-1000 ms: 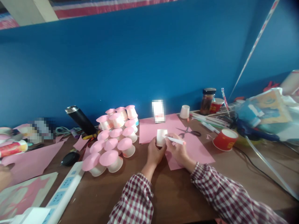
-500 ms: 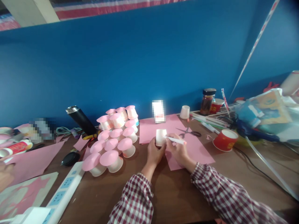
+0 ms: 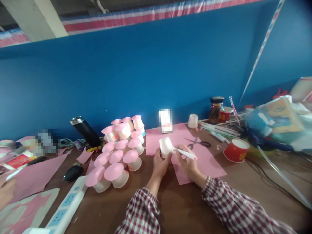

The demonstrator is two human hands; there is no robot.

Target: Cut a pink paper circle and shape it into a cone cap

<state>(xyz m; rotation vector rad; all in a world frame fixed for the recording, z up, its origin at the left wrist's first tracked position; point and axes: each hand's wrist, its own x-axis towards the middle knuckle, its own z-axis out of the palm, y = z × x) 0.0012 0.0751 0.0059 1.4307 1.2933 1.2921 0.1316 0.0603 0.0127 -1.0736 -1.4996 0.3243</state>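
A white paper cup point(image 3: 165, 146) is held upside down and slightly tilted by my left hand point(image 3: 160, 164), its fingers closed round the lower part. My right hand point(image 3: 188, 165) grips a white marker pen point(image 3: 185, 153) with an orange-red end, its tip at the cup's right side. Beneath and behind the hands lie sheets of pink paper point(image 3: 207, 165). Just beyond my right hand, a pair of scissors point(image 3: 197, 143) rests open on the paper. To the left stand several upturned cups topped with pink paper cones point(image 3: 117, 171).
A power strip point(image 3: 65, 208), black flask point(image 3: 85, 131) and pink sheet point(image 3: 40, 174) lie left, where another person's hand point(image 3: 6, 191) holds a pen. On the right are a red paper cup point(image 3: 236, 150), a jar point(image 3: 215, 110), a white cup point(image 3: 192, 121) and plastic bags point(image 3: 280, 113).
The cup in my left hand has tilted to the left, and the pen in my right hand slants more steeply. The whole view has shifted slightly upward.
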